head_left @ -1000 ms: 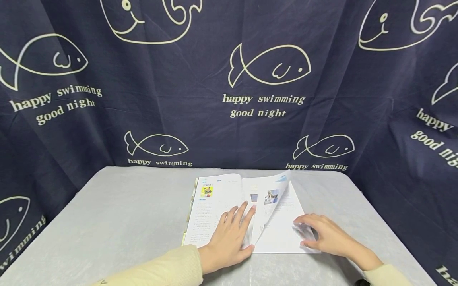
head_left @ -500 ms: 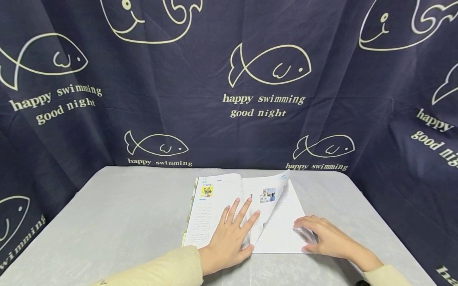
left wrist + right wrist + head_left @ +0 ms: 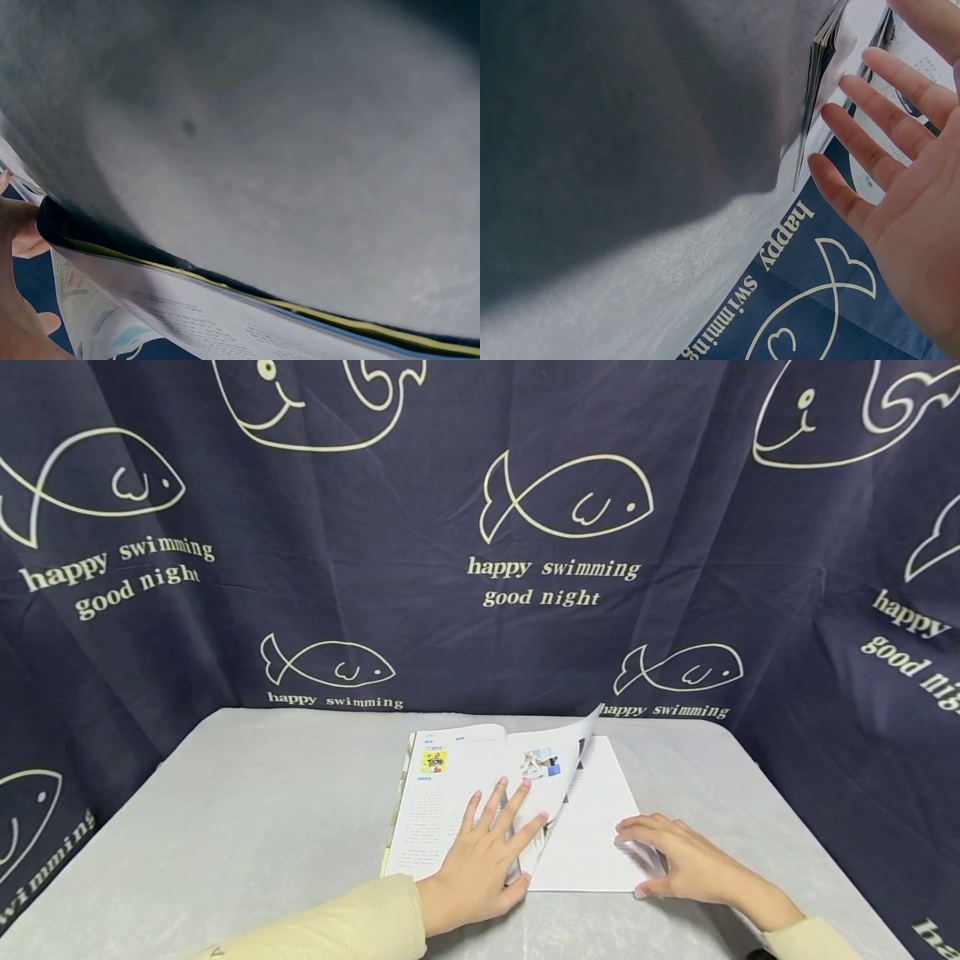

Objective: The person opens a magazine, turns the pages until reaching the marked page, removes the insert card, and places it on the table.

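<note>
An open book [image 3: 431,814] lies on the table with printed text and a small yellow picture on its left page. My left hand [image 3: 480,864] rests near its spine with the fingers spread, over the lower part of a raised leaf [image 3: 562,747]. This leaf curls up from the right side, its far corner in the air, and bears a photo. At the book's right edge, my right hand [image 3: 678,864] has its fingertips and thumb by the page edges. In the right wrist view, the right hand's fingers [image 3: 870,150] look nearly straight, close to the pages.
A grey cloth covers the table [image 3: 285,810]. Dark blue curtains [image 3: 420,568] with fish drawings and lettering stand behind and at both sides. In the left wrist view the book's layered edge [image 3: 225,285] borders the grey cloth.
The raised leaf has swung farther left, its photo shifting left and its far corner rising. My left fingers have spread and shifted slightly on the page. The right hand has barely moved.
</note>
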Demonstrator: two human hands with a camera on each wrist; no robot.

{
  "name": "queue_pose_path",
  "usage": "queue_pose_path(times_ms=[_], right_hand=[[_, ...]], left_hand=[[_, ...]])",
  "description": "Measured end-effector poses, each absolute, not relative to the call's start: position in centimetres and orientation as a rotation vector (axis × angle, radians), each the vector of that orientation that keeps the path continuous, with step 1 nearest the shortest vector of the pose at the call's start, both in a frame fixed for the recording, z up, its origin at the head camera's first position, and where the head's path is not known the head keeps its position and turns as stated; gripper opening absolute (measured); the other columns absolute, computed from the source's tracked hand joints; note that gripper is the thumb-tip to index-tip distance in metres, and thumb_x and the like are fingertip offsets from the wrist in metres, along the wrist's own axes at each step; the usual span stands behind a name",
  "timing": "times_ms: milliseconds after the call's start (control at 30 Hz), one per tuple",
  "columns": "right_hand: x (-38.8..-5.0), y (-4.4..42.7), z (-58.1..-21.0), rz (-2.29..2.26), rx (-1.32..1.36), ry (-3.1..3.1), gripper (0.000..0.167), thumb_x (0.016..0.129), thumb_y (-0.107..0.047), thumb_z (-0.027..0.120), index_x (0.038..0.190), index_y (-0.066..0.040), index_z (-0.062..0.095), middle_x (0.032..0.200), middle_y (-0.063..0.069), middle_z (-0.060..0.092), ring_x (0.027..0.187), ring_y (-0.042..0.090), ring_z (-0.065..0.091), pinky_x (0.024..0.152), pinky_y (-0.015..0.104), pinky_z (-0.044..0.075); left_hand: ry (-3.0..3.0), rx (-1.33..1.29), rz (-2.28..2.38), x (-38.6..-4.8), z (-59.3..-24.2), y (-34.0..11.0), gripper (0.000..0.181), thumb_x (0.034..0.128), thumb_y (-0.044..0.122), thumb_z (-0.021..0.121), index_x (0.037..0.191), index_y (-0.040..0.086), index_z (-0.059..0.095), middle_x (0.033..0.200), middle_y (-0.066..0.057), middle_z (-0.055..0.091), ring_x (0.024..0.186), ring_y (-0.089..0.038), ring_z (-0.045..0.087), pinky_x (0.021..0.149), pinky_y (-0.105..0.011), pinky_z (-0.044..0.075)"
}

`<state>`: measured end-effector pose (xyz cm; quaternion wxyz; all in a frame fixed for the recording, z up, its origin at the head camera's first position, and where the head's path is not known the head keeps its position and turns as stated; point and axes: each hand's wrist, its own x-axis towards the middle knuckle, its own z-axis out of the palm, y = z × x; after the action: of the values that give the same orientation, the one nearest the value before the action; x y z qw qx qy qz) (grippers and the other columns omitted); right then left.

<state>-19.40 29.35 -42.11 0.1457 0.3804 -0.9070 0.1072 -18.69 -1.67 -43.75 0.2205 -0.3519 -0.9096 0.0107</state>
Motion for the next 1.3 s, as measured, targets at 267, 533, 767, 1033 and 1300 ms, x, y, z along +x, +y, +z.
queue_pose_path(times_ms=[267,533,767,1033,1300], right_hand=[[-19.35,29.32,-42.14,0.308,1.12,-2.593,0.056,0.052,-0.035,0.082,0.102,-0.023,0.062,0.11,-0.005,0.06,0.099,0.013,0.054,0.074,0.031,0.04],[-19.45,29.45,-42.09,0.298,1.111,-2.595,0.055,0.051,-0.035,0.082,0.101,-0.023,0.062,0.108,-0.007,0.06,0.098,0.011,0.054,0.076,0.031,0.04],[-19.49,29.65,-41.99,0.311,1.113,-2.607,0.052,0.054,-0.04,0.08,0.1,-0.024,0.062,0.108,-0.008,0.061,0.098,0.011,0.054,0.076,0.032,0.041],[-19.45,29.67,-41.87,0.339,1.156,-2.6,0.046,0.058,-0.04,0.079,0.098,-0.025,0.062,0.106,-0.006,0.061,0.097,0.014,0.055,0.075,0.034,0.041],[-19.47,29.63,-41.7,0.356,1.17,-2.596,0.043,0.059,-0.039,0.078,0.097,-0.024,0.063,0.104,-0.006,0.062,0.094,0.012,0.056,0.075,0.034,0.041]], left_hand=[[-2.507,-0.998,-0.007,-18.67,-43.72,-1.72,0.063,0.0803,0.047,0.054,0.139,0.031,0.036,0.153,-0.013,0.01,0.138,-0.041,0.012,0.101,-0.059,0.024],[-2.551,-1.0,-0.019,-18.72,-43.85,-1.86,0.061,0.0831,0.047,0.051,0.14,0.031,0.035,0.153,-0.013,0.011,0.138,-0.041,0.013,0.101,-0.059,0.024],[-2.586,-1.003,-0.036,-18.66,-43.91,-2.05,0.06,0.0863,0.051,0.046,0.139,0.022,0.038,0.153,-0.013,0.013,0.138,-0.037,0.018,0.103,-0.057,0.024],[-2.645,-1.003,-0.08,-18.55,-44.0,-2.18,0.063,0.0878,0.055,0.041,0.136,0.014,0.037,0.15,-0.014,0.023,0.135,-0.033,0.029,0.107,-0.052,0.023],[-2.626,-0.967,-0.068,-18.39,-44.11,-2.19,0.069,0.0863,0.059,0.041,0.139,0.015,0.035,0.144,-0.016,0.032,0.119,-0.031,0.044,0.102,-0.052,0.028]])
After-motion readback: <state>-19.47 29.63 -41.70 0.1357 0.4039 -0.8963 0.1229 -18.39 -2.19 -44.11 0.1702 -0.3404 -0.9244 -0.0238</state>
